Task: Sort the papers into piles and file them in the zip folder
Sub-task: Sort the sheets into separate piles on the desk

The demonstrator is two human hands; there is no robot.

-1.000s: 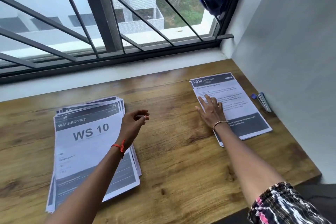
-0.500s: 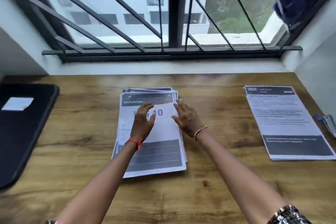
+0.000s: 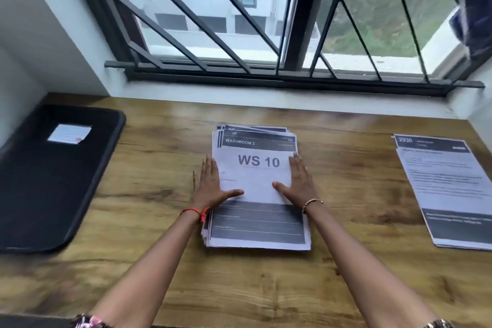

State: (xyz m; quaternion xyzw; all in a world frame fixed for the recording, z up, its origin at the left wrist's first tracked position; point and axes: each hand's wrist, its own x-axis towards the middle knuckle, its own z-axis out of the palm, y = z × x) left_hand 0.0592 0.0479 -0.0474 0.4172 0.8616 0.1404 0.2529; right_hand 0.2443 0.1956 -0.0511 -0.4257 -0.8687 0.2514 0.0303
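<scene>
A stack of printed papers point(image 3: 259, 223) lies in the middle of the wooden desk; its top sheet reads "WASHROOM 2" and "WS 10". My left hand point(image 3: 210, 185) lies flat against the stack's left edge, fingers straight and thumb resting on the top sheet. On the right edge my right hand point(image 3: 296, 181) mirrors it, fingers straight, thumb on the sheet. A second, thinner pile point(image 3: 447, 189) headed "2930" lies at the desk's right side. The black zip folder point(image 3: 50, 181) with a white label lies closed at the left.
The wooden desk point(image 3: 159, 167) runs up to a white sill under a barred window point(image 3: 292, 21). White walls close in the desk on the left and right. A dark blue cloth point(image 3: 476, 8) hangs at the upper right.
My right hand left the "2930" pile and both hands came to the middle stack. They have spread from its top sheet out to its left and right edges. My view has swung left.
</scene>
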